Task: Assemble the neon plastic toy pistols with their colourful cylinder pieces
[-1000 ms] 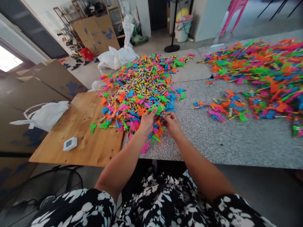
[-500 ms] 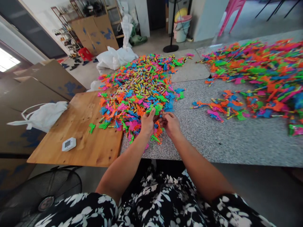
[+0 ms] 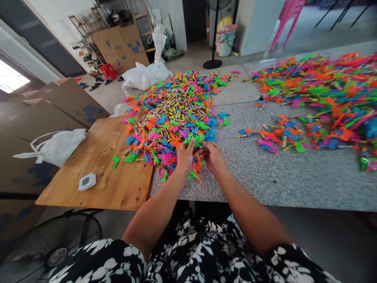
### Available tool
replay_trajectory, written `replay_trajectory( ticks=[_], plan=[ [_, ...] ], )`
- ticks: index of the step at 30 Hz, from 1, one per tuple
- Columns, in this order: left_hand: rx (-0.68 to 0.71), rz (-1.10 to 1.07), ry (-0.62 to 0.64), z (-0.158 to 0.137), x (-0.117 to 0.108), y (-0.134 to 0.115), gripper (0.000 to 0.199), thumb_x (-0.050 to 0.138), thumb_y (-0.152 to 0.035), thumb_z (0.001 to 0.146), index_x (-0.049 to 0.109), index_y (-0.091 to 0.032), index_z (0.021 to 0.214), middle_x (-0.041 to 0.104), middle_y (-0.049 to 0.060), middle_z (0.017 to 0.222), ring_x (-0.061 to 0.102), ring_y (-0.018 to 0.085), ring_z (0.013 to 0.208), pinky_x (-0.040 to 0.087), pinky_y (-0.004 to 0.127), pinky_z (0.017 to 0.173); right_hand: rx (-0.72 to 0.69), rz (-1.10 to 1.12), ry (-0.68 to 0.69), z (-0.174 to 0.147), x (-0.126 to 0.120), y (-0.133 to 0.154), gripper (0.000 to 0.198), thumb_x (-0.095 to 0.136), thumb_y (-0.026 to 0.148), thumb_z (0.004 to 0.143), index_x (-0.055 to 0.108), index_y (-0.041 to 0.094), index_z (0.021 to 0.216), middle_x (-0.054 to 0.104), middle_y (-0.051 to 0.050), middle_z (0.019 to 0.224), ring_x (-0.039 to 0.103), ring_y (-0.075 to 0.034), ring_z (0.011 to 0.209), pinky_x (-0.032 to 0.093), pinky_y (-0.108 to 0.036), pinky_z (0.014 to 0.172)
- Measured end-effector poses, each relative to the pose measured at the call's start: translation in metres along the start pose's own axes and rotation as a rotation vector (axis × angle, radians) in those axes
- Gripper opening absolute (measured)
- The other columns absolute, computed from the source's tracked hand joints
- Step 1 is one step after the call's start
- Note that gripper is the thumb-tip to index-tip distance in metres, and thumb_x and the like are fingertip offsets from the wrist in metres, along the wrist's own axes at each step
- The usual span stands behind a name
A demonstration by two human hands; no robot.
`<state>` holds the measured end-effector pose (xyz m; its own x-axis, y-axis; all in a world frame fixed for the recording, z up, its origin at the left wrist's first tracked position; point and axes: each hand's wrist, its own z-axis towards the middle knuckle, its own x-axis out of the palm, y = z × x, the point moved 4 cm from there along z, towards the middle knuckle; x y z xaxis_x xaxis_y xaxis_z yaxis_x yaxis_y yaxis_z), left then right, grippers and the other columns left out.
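Note:
My left hand is closed on a green plastic toy gun, thumb on top, above the near edge of a heaped pile. That pile mixes pink, orange, blue and green toy guns with small yellow-wrapped tubes. Close beside it, my right hand pinches at the toy gun's right end, fingertips together. Whatever lies between those fingertips is too small to make out. A single green toy gun lies apart on the wooden board.
A wooden board at left carries a white digital timer. Across the grey speckled tabletop, a second pile of toy guns spreads at right. A white bag and cardboard boxes stand left; a floor fan is below.
Both hands stay nearly in place at the green toy gun, with small finger movements. The right fingers have shifted slightly. The whole view has tilted a little.

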<state>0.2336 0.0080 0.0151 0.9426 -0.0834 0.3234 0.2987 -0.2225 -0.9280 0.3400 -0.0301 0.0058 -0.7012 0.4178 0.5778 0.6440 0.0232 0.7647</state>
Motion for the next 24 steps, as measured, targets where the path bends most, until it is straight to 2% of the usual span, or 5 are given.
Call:
replay_trajectory(
  ticks=[5, 11, 17, 20, 24],
  plan=[
    [0.264, 0.246, -0.008, -0.007, -0.002, -0.011, 0.023, 0.082, -0.041, 0.084, 0.076, -0.019, 0.088, 0.072, -0.001, 0.081, 0.066, 0.014, 0.080, 0.052, 0.024, 0.078, 0.139, 0.055, -0.033, 0.006, -0.003, -0.004, 0.020, 0.071, 0.033, 0.077, 0.054, 0.023, 0.074, 0.062, 0.003, 0.054, 0.049, -0.009, 0.038, 0.038, -0.021, 0.036],
    [0.198, 0.275, 0.086, -0.007, -0.001, 0.008, 0.030, 0.072, -0.047, 0.092, 0.075, -0.017, 0.091, 0.076, 0.004, 0.085, 0.071, 0.018, 0.083, 0.056, 0.029, 0.083, 0.182, 0.142, -0.118, 0.006, -0.017, -0.002, 0.020, 0.071, 0.027, 0.078, 0.052, 0.024, 0.073, 0.058, 0.004, 0.053, 0.044, -0.009, 0.039, 0.037, -0.020, 0.034],
    [0.296, 0.927, 0.116, -0.014, -0.039, -0.002, 0.032, 0.072, -0.035, 0.094, 0.073, -0.024, 0.124, 0.077, 0.010, 0.115, 0.071, 0.026, 0.112, 0.052, 0.041, 0.106, -0.233, 0.118, -0.355, 0.021, -0.087, 0.057, 0.022, 0.067, 0.046, 0.087, 0.059, 0.026, 0.086, 0.070, 0.002, 0.071, 0.055, -0.010, 0.048, 0.045, -0.021, 0.043],
    [0.371, 1.411, 0.257, -0.029, -0.042, -0.005, 0.030, 0.071, -0.035, 0.095, 0.073, -0.026, 0.124, 0.070, 0.011, 0.133, 0.060, 0.031, 0.131, 0.047, 0.045, 0.114, -0.260, -0.267, -0.281, 0.026, -0.092, 0.049, 0.020, 0.070, 0.045, 0.086, 0.065, 0.026, 0.088, 0.073, 0.001, 0.077, 0.057, -0.013, 0.051, 0.046, -0.024, 0.046],
    [0.351, 1.731, 0.300, -0.044, -0.026, -0.001, 0.046, 0.066, -0.051, 0.096, 0.068, -0.021, 0.131, 0.060, 0.018, 0.141, 0.053, 0.038, 0.132, 0.052, 0.049, 0.103, -0.206, -1.060, -0.018, 0.037, -0.051, 0.004, 0.011, 0.068, 0.030, 0.089, 0.073, 0.022, 0.084, 0.079, -0.008, 0.090, 0.073, -0.022, 0.082, 0.056, -0.031, 0.074]
  ],
)
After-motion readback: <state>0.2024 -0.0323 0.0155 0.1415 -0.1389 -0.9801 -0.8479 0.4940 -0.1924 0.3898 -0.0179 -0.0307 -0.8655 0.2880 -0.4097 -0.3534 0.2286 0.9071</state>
